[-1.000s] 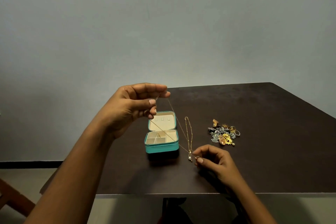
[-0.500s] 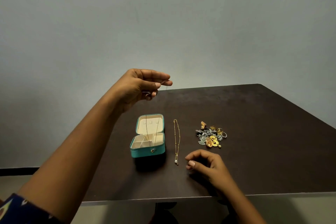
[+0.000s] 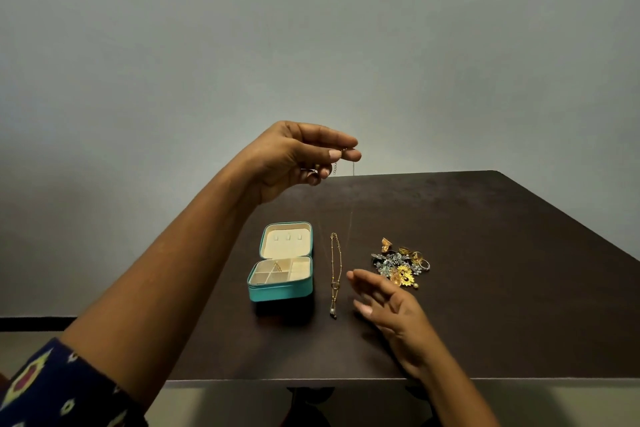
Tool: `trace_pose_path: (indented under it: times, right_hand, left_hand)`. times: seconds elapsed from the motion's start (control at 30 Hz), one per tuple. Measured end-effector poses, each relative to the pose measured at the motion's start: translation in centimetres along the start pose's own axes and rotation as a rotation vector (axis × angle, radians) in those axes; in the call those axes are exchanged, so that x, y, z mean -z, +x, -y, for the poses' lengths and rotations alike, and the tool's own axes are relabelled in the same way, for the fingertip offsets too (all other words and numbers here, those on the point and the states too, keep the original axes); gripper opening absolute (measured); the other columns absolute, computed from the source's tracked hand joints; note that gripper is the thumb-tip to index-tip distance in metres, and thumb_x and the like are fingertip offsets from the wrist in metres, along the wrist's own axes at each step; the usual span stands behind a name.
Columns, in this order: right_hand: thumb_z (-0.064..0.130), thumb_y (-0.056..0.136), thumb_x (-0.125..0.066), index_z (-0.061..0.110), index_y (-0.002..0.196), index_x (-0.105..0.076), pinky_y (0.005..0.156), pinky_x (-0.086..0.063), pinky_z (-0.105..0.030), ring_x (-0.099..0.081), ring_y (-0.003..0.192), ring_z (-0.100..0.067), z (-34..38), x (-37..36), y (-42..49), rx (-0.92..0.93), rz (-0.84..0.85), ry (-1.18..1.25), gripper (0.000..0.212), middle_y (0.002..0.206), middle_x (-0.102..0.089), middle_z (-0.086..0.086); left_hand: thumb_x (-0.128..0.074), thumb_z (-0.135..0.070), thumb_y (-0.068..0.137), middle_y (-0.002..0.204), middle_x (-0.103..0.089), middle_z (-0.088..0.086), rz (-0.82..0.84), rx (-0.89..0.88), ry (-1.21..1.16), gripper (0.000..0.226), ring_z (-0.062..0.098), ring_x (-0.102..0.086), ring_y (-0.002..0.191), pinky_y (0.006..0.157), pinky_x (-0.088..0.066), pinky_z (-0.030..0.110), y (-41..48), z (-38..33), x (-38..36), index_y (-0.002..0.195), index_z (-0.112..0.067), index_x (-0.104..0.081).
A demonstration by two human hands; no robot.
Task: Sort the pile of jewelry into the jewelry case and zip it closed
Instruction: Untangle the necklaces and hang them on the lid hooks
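Open jewelry case (image 3: 280,291) on the table (image 3: 502,270), lid behind its compartments. A necklace (image 3: 335,274) lies just right of the case, with the jewelry pile (image 3: 400,265) farther right. The left hand (image 3: 294,156) is above the case, a thin chain (image 3: 352,170) hanging from it. The right hand (image 3: 391,308) is before the pile, beside the necklace.

The thin chain (image 3: 353,166) no longer runs taut between both hands. The right hand (image 3: 391,305), positioned right of the jewelry case (image 3: 282,291), has let go of the chain's lower end. Its fingers pinch one second ago, curl half a second ago, and now stretch out and spread. The left hand (image 3: 298,156) rises further above the case, pinching the chain's clasp end. The chain, which half a second ago hangs in front of the case, now hangs right of the case lid; its lower run is too faint to follow
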State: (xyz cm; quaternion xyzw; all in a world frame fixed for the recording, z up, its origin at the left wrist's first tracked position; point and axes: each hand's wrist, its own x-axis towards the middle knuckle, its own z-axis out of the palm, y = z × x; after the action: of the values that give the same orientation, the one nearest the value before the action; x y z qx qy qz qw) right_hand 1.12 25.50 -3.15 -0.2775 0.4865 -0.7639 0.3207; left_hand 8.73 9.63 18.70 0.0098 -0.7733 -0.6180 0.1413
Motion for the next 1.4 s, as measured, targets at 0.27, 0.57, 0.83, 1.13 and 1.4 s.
trace_pose_path:
  times: [0.27, 0.57, 0.83, 1.13, 1.4]
  right_hand:
    - [-0.014, 0.08, -0.053, 0.003, 0.104, -0.062, 0.068, -0.052, -0.02, -0.067, 0.082, -0.017, -0.3, -1.8, -1.0, -0.012, 0.015, -0.08, 0.03, 0.09, -0.072, -0.011]
    - [-0.009, 0.08, -0.057, -0.002, 0.086, -0.058, 0.054, -0.051, -0.021, -0.066, 0.063, -0.017, -0.2, -2.4, -2.0, 0.01, -0.071, -0.061, 0.009, 0.076, -0.072, -0.017]
    - [-0.012, 0.074, -0.066, 0.005, 0.075, -0.062, 0.044, -0.045, -0.021, -0.051, 0.049, -0.007, 0.0, -1.9, -2.3, 0.049, -0.243, -0.305, 0.018, 0.052, -0.057, 0.001]
    - [0.014, 0.074, -0.075, 0.036, 0.062, -0.065, 0.065, -0.046, -0.01, -0.063, 0.073, 0.002, 0.9, -0.5, -0.7, 0.016, -0.165, -0.891, 0.027, 0.069, -0.07, 0.013]
    - [0.021, 0.076, -0.071, 0.039, 0.059, -0.06, 0.065, -0.042, -0.007, -0.058, 0.087, 0.001, -0.3, -0.1, 0.2, 0.09, -0.14, -1.06, 0.027, 0.073, -0.067, 0.012]
  left_hand:
    - [-0.053, 0.008, 0.083, 0.086, -0.073, 0.005, -0.02, 0.029, -0.013, 0.024, 0.007, -0.054, 0.05, 0.046, -0.046, 0.015, 0.6, 1.2, -0.2, 0.096, -0.005, -0.067]
    - [-0.056, 0.008, 0.082, 0.075, -0.073, 0.003, -0.156, 0.069, 0.026, 0.019, 0.005, -0.054, 0.047, 0.047, -0.046, 0.015, 2.4, 3.4, 0.9, 0.091, -0.005, -0.068]
    - [-0.052, 0.013, 0.084, 0.058, -0.069, -0.001, -0.175, 0.107, 0.136, 0.019, 0.005, -0.057, 0.042, 0.043, -0.048, 0.016, 6.3, 6.7, 1.3, 0.082, -0.002, -0.065]
    - [-0.057, 0.014, 0.081, 0.067, -0.062, 0.012, -0.112, 0.095, 0.404, 0.012, 0.008, -0.062, 0.046, 0.054, -0.057, 0.022, 11.2, 11.5, 0.5, 0.09, 0.009, -0.063]
    - [-0.06, 0.008, 0.082, 0.064, -0.061, 0.007, -0.082, 0.105, 0.552, 0.01, 0.01, -0.061, 0.051, 0.056, -0.057, 0.023, 14.0, 16.2, -0.2, 0.078, -0.001, -0.063]
